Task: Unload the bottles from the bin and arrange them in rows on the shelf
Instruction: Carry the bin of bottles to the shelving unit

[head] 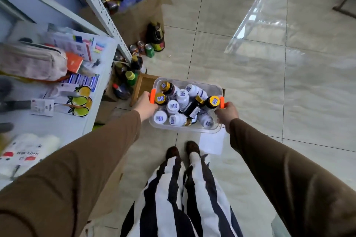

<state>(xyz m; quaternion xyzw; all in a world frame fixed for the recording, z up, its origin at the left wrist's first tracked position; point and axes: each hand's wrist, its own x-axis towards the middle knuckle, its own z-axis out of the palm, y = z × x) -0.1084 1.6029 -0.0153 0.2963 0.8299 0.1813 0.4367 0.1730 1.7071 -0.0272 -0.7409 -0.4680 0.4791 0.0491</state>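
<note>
I see left hand (144,106) and right hand (227,114) clenched on orange handles of bin (210,131), carried above floor beside shelf (63,127); bottles (178,106) all inside, unloading not begun

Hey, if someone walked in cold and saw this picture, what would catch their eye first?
Probably the clear bin at the centre, held over the tiled floor and heaped with white and dark bottles. The left hand and right hand grip its orange handles, one on each side. Next, the cluttered white shelf at left, strewn with packets and a pouch.
</note>
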